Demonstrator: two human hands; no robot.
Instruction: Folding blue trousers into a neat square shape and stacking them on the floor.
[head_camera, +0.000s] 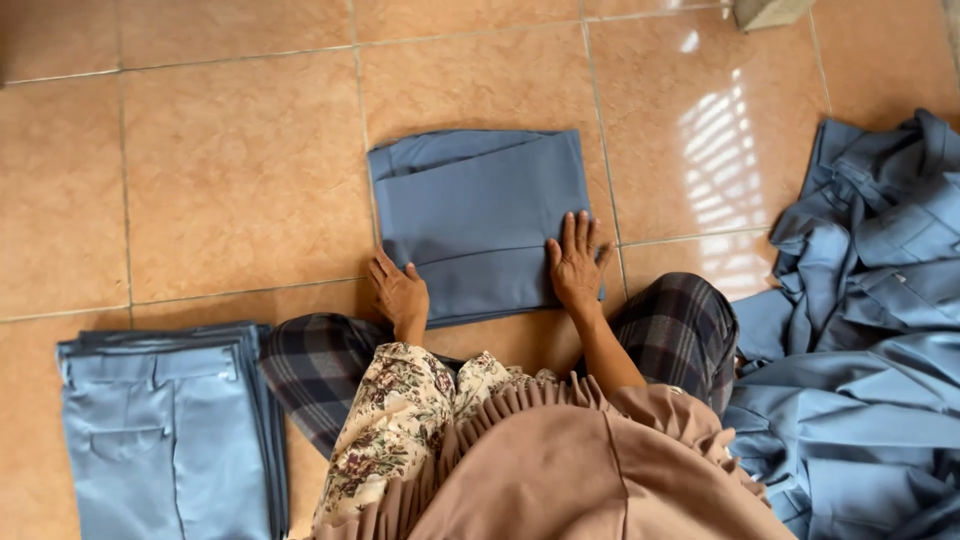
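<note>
A folded pair of grey-blue trousers (480, 200) lies flat on the tiled floor in front of me, folded into a neat rectangle. My left hand (400, 293) rests at its near left corner, fingers bent against the edge of the cloth. Pressing flat on the near right part of the folded trousers is my right hand (578, 265), fingers spread. Neither hand grips anything. My knees in dark plaid cloth (680, 330) flank the garment, and a floral sleeve and a tan pleated garment cover my arms and chest.
A stack of folded light-blue trousers (170, 430) lies at my lower left. A loose heap of unfolded grey-blue garments (860, 330) fills the right side. Orange-brown floor tiles (230, 170) surround everything. A small block (770, 12) sits at the top edge.
</note>
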